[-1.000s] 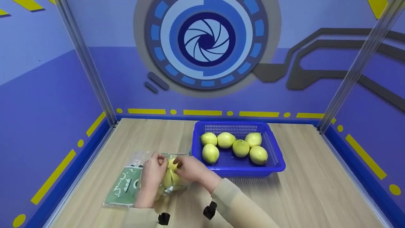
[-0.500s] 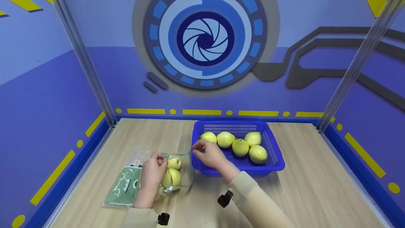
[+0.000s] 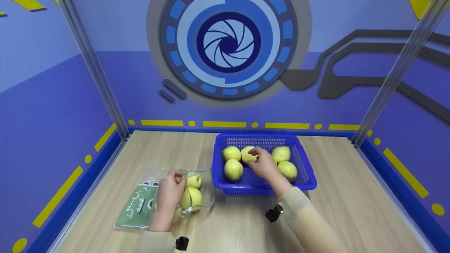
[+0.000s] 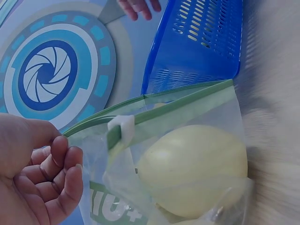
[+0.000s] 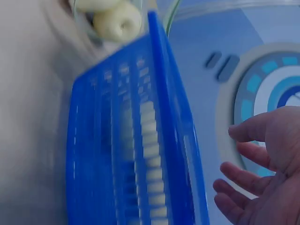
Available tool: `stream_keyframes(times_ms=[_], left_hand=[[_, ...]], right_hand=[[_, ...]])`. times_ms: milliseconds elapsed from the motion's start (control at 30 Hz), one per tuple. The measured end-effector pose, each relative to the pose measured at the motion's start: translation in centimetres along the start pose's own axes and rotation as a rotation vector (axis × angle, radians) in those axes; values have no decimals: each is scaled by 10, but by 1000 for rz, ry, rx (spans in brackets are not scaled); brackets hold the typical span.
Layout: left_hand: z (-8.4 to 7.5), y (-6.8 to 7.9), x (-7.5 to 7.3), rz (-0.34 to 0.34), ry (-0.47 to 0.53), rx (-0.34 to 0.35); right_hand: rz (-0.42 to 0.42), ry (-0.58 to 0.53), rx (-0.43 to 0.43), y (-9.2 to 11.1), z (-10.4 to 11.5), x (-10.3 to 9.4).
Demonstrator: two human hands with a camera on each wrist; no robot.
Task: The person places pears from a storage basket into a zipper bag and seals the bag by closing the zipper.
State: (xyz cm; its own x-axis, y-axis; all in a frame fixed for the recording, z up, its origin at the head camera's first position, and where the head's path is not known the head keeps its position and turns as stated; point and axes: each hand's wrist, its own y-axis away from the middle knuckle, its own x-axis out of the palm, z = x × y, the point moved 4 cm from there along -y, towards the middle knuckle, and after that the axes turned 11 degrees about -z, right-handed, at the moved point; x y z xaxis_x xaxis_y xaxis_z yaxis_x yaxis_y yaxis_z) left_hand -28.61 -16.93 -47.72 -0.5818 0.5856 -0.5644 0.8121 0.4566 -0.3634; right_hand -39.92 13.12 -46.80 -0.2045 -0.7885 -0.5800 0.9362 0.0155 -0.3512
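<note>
My left hand (image 3: 168, 191) pinches the upper edge of a clear zip bag (image 4: 192, 104) with a green seal strip and a white slider. Inside the bag lie several pale yellow-green pear-like fruits (image 3: 191, 198); one large fruit (image 4: 197, 164) fills much of the left wrist view. My right hand (image 3: 265, 165) is over the blue basket (image 3: 265, 192), fingers apart, fingertips overlapping a back-row fruit (image 3: 247, 153) in the head view. Nothing shows between its fingers in the right wrist view. Another fruit is mostly hidden behind this hand.
More fruits sit in the basket, such as one at front left (image 3: 233, 169) and one at front right (image 3: 287, 171). A flat green printed package (image 3: 135, 209) in clear plastic lies left of the bag. Blue walls (image 3: 228, 112) enclose the wooden table (image 3: 351, 211).
My right hand has left a fruit at the bag's mouth and moved right, over the basket. The bag's opening now shows uncovered. My left hand keeps its pinch in the same place.
</note>
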Motion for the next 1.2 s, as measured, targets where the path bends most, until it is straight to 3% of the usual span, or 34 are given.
stream_keyframes(times_ms=[233, 433, 600, 833, 1200], left_hand=[[0, 0, 0, 6, 1, -4], [1, 0, 1, 18, 2, -10], [2, 0, 1, 7, 2, -6], [2, 0, 1, 13, 3, -16], [4, 0, 1, 20, 7, -13]], right_hand=[[-44, 223, 94, -6, -35, -23], [8, 361, 308, -7, -63, -39], [64, 432, 373, -3, -80, -46], [121, 485, 335, -3, -98, -44], [136, 585, 225, -2, -104, -36]])
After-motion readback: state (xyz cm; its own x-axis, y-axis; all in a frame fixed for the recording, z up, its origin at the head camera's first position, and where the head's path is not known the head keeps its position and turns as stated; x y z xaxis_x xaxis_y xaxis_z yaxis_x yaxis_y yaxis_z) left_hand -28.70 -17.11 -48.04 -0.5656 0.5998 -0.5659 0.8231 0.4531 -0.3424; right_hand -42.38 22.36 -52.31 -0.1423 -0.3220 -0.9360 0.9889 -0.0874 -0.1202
